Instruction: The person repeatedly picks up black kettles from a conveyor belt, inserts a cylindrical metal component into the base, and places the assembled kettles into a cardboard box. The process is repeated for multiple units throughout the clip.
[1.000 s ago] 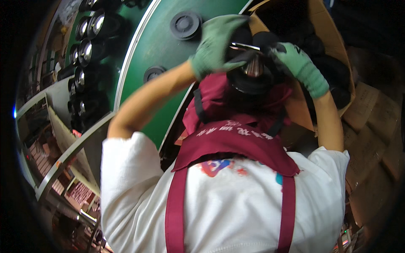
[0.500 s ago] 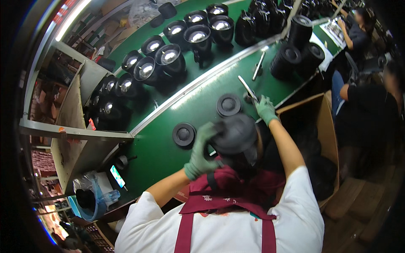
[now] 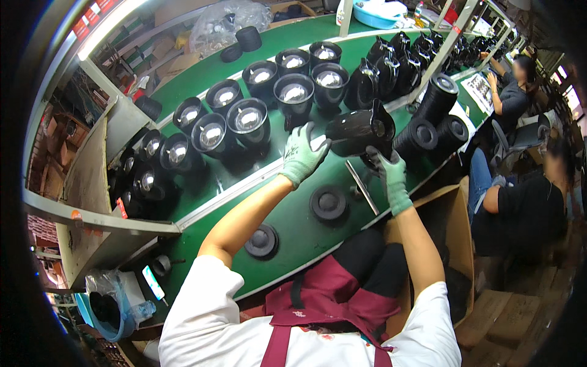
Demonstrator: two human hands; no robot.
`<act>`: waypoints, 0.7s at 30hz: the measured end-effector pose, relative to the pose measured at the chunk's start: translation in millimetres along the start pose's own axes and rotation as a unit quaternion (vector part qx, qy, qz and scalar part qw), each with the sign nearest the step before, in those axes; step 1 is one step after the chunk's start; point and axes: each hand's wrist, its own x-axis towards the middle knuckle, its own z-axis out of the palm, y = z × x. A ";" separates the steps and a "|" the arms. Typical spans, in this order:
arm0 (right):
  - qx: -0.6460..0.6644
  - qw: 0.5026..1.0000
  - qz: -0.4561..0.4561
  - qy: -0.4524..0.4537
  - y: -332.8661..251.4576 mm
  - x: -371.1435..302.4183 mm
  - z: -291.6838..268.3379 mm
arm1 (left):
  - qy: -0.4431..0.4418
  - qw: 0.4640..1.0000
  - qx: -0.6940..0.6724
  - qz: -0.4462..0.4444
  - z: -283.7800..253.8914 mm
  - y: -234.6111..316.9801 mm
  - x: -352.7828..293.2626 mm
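A glossy black jug [image 3: 353,131] is tilted on its side above the green workbench, its open, spouted end toward the right. My right hand [image 3: 391,177], in a grey-green glove, grips it by the handle on its lower side. My left hand [image 3: 301,158], gloved alike, is at the jug's other end with fingers and thumb apart; whether it touches the jug I cannot tell. Below the jug a metal bar [image 3: 362,186] lies at the bench edge. Two black round ribbed discs, one disc [image 3: 328,203] nearer the bar and another disc [image 3: 262,240] further left, lie flat.
Beyond a metal rail, upturned black vessels [image 3: 247,116] with shiny centres stand beside black jugs [image 3: 364,82]. Stacked black discs [image 3: 419,137] are at the right. An open carton [image 3: 461,214] stands by my right arm. A phone [image 3: 154,282] and blue bucket [image 3: 116,333] are at left. Co-workers sit at right.
Both hands have moved up and forward over the bench. The black piece from my lap has gone from there, and a jug is now between my hands. My right hand has let go of the metal bar.
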 end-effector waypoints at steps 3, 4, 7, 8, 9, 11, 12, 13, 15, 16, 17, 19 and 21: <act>-0.140 0.986 -0.009 0.085 11.3 77.5 20.8 | 0.112 0.976 0.142 0.126 2.6 -13.4 65.1; -0.239 0.963 -0.023 0.123 13.6 100.1 27.0 | 0.130 0.968 0.171 0.126 -1.7 -17.3 88.7; -0.210 0.968 -0.044 0.132 23.0 157.1 36.2 | 0.063 0.972 0.194 0.119 -28.1 -34.3 162.6; -0.225 0.962 -0.040 0.149 26.9 173.3 35.2 | 0.051 0.956 0.262 0.125 -34.6 -39.8 184.1; -0.265 0.948 -0.057 0.168 31.3 188.2 33.0 | 0.021 0.940 0.294 0.169 -40.2 -44.9 205.8; -0.338 0.923 -0.060 0.175 40.7 214.4 25.5 | -0.076 0.909 0.350 0.215 -44.1 -49.7 247.0; -0.371 0.910 -0.053 0.175 44.1 226.1 20.1 | -0.137 0.890 0.386 0.201 -40.1 -49.2 263.6; -0.370 0.910 -0.058 0.175 46.8 237.2 14.9 | -0.205 0.875 0.394 0.193 -35.1 -47.8 278.0; -0.365 0.914 -0.050 0.169 48.8 257.9 6.3 | -0.288 0.834 0.429 0.194 -23.6 -41.4 304.5; -0.365 0.916 -0.049 0.157 47.4 267.9 3.0 | -0.298 0.836 0.423 0.184 -17.8 -38.1 314.4; -0.378 0.909 -0.062 0.163 46.4 276.5 1.4 | -0.312 0.838 0.410 0.178 -11.6 -34.1 323.4; -0.383 0.906 -0.079 0.162 42.7 290.4 0.0 | -0.356 0.823 0.412 0.158 -1.4 -27.6 336.2; -0.404 0.892 -0.087 0.181 40.9 299.0 0.6 | -0.392 0.804 0.416 0.163 9.0 -23.3 342.2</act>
